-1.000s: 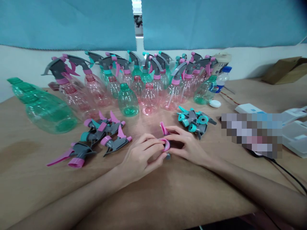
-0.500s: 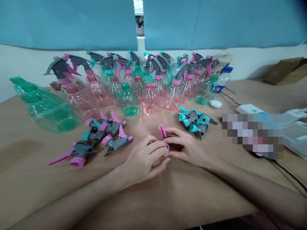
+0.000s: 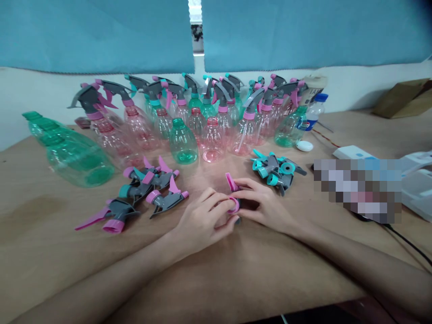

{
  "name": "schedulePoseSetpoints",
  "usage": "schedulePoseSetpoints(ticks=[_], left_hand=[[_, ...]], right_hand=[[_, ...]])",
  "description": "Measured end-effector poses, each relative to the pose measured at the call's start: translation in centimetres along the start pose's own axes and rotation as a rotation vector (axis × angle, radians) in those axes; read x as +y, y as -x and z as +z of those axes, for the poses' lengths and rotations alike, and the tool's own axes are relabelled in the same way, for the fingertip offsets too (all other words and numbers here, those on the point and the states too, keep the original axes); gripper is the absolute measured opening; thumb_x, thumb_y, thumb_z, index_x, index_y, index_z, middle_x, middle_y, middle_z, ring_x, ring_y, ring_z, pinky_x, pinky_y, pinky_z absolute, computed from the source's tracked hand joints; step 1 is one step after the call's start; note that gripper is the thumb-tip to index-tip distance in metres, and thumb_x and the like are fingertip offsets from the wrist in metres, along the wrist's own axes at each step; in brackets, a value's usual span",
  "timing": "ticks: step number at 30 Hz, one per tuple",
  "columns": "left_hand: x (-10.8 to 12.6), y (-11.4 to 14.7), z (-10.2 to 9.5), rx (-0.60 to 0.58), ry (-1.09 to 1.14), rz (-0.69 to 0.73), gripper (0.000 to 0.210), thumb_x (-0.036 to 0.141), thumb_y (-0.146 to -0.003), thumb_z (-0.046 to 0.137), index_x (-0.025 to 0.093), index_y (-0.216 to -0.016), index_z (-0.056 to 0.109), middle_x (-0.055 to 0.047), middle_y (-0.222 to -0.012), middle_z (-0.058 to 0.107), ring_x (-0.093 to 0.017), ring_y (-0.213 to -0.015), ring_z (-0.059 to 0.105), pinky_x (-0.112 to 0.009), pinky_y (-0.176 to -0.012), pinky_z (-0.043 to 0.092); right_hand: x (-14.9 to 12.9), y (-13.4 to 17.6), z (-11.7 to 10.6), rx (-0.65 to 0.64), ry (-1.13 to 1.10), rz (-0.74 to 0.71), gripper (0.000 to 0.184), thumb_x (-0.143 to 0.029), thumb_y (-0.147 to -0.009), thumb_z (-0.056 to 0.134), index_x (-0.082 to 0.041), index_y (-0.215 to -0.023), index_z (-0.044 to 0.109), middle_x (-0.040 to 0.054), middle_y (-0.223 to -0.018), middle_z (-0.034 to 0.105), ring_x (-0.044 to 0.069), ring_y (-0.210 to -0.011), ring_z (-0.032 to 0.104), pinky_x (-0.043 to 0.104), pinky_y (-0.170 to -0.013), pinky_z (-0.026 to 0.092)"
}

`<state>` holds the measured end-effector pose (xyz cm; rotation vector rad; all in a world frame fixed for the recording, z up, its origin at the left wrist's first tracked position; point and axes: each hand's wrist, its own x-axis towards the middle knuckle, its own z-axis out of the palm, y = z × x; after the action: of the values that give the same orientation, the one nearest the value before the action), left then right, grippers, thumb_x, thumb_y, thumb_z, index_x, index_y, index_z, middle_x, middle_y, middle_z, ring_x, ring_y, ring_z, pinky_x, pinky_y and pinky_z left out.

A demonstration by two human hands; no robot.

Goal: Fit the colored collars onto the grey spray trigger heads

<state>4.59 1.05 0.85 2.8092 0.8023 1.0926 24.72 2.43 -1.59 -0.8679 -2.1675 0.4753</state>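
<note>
Both hands meet at the middle of the table around one pink and grey spray trigger head (image 3: 234, 204). Its pink lever points up and away from me, and its pink collar faces my left fingers. My right hand (image 3: 261, 200) grips the head from the right with thumb and fingers. From the left, my left hand (image 3: 211, 216) closes on it, a fingertip at the collar opening; part of the head is hidden by the fingers. Loose pink trigger heads (image 3: 165, 198) lie to the left, and teal trigger heads (image 3: 275, 168) lie beyond my right hand.
Behind stand several pink and green spray bottles, including an open green bottle (image 3: 183, 141) and an open pink bottle (image 3: 212, 141). Large green bottles (image 3: 77, 157) stand left. A white oval object (image 3: 304, 146), a water bottle (image 3: 316, 112) and a brown paper bag (image 3: 401, 99) are right.
The left fingers have shifted on the spray trigger head, so more of its pink collar shows. The view has moved slightly; the other things stay in place.
</note>
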Motion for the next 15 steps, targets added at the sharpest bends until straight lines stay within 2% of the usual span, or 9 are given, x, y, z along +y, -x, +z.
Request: schedulePoseSetpoints(ticks=[9,15], left_hand=[[0.17,0.30,0.05,0.013,0.029,0.009,0.012,0.016,-0.083,0.059,0.015,-0.095,0.058,-0.005,-0.087,0.066,-0.017,-0.076,0.055,-0.031,-0.071,0.051],[0.04,0.37,-0.03,0.031,0.103,-0.059,0.007,0.016,-0.088,0.055,0.015,-0.092,0.059,-0.006,-0.084,0.065,-0.016,-0.075,0.055,-0.031,-0.068,0.050]], right_hand=[[-0.11,0.05,-0.04,-0.011,0.020,-0.021,0.024,-0.031,-0.082,0.063,-0.021,-0.103,0.067,0.0113,-0.122,0.057,0.025,-0.113,0.057,0.043,-0.094,0.049],[-0.19,0.06,0.06,-0.026,0.012,-0.027,0.025,-0.034,-0.080,0.066,-0.021,-0.101,0.066,0.0110,-0.121,0.057,0.025,-0.113,0.057,0.041,-0.094,0.049]])
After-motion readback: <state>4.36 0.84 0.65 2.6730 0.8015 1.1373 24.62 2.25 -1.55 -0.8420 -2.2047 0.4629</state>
